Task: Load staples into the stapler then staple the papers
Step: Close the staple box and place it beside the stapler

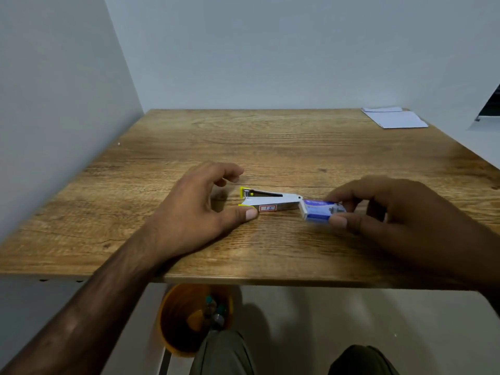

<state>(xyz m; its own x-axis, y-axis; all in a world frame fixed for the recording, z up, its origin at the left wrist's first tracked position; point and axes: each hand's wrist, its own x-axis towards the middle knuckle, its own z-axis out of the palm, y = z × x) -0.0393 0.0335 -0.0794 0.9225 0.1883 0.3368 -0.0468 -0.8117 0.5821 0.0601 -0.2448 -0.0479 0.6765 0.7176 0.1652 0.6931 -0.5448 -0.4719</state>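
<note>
A small white stapler [270, 200] with yellow tips lies on its side at the middle of the wooden table [270, 142], a red-bordered label facing me. My left hand [200, 212] curves around its left end, fingers apart, thumb tip touching the stapler's near edge. Just right of the stapler sits a blue and white staple box [320, 209]. My right hand [400, 212] pinches the box's right end between thumb and fingers. White papers [395, 117] lie stacked at the far right corner.
Walls close the table in on the left and at the back. Beneath the table's front edge stands an orange bin [189, 318] with small items inside, and my knees show at the bottom.
</note>
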